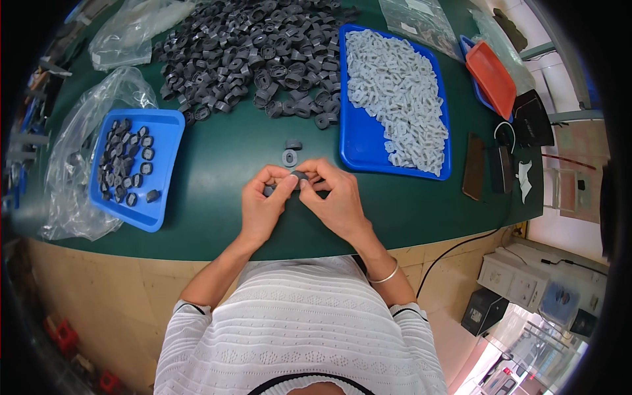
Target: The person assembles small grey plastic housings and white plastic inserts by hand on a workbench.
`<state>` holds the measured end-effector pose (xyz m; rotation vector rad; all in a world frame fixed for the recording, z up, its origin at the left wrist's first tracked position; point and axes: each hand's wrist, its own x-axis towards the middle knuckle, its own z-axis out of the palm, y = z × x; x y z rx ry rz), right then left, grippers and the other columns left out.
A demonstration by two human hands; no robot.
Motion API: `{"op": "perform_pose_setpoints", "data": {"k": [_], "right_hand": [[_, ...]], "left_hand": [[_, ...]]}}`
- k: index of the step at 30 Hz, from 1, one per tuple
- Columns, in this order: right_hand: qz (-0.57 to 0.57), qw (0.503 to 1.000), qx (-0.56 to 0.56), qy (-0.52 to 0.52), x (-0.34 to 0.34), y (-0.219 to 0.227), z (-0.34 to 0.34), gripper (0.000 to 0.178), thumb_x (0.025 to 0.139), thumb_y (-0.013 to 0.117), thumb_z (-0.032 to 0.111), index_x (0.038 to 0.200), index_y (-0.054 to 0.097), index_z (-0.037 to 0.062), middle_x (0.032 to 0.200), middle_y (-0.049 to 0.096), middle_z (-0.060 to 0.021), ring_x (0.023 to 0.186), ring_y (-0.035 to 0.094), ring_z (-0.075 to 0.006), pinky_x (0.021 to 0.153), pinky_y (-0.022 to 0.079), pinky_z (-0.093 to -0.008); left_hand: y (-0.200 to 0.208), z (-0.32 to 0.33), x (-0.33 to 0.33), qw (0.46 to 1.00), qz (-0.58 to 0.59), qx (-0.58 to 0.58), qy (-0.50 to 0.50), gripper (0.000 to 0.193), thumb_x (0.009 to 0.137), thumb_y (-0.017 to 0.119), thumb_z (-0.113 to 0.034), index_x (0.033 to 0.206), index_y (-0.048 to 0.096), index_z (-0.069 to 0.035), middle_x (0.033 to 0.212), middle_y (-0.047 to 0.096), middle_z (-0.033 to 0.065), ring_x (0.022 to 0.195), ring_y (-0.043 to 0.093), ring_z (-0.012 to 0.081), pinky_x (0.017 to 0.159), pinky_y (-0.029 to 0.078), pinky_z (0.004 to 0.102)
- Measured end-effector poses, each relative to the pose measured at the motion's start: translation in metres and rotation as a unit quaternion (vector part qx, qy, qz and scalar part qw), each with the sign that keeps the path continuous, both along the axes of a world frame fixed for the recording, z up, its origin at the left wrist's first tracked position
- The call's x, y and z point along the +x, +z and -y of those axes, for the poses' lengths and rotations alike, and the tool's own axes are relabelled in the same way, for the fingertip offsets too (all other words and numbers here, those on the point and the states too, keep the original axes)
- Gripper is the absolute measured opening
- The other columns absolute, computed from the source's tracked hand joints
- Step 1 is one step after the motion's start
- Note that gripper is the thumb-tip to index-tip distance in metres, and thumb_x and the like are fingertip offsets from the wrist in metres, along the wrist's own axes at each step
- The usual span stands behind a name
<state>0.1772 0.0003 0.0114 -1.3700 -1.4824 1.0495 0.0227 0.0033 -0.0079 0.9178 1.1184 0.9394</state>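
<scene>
Between the fingertips of my left hand [266,201] and my right hand [336,197] is a small dark grey plastic part [299,176], pinched from both sides above the green table. My fingers cover much of it. Another dark piece shows partly under my left fingers. Just beyond my hands lie two loose grey parts: a round one [289,158] with a slot in its face, and a darker one [293,144] on its side. A large heap of dark grey plastic parts [257,52] spreads over the far table.
On the right, a blue tray [361,141] holds many small whitish pieces [401,92]. A smaller blue tray [161,164] at left carries several dark parts. Clear plastic bags [72,178] lie around it. At far right are a red tray [492,79], a phone-like slab [473,166] and a cable.
</scene>
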Motion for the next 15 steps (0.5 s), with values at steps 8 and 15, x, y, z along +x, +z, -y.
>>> {"op": "perform_pose_setpoints", "data": {"k": [8, 15], "right_hand": [[0.366, 0.899, 0.237, -0.046, 0.093, 0.011, -0.083, 0.018, 0.081, 0.062, 0.004, 0.097, 0.069, 0.0061, 0.082, 0.057, -0.0125, 0.080, 0.053, -0.0305, 0.070, 0.045, -0.0387], [0.435, 0.867, 0.242, -0.018, 0.092, -0.002, -0.114, 0.015, 0.078, 0.064, 0.006, 0.092, 0.069, 0.0073, 0.084, 0.055, -0.0098, 0.083, 0.052, -0.0309, 0.070, 0.045, -0.0405]], "left_hand": [[0.017, -0.027, -0.039, 0.939, 0.313, -0.121, -0.076, 0.029, 0.096, 0.050, -0.030, 0.083, 0.054, -0.005, 0.083, 0.059, 0.0092, 0.061, 0.052, 0.0096, 0.038, 0.031, 0.0193], [0.025, -0.039, -0.044, 0.998, -0.008, 0.034, -0.051, 0.011, 0.091, 0.059, -0.014, 0.093, 0.064, -0.004, 0.074, 0.062, 0.0037, 0.049, 0.043, 0.0033, 0.040, 0.025, 0.0166]]}}
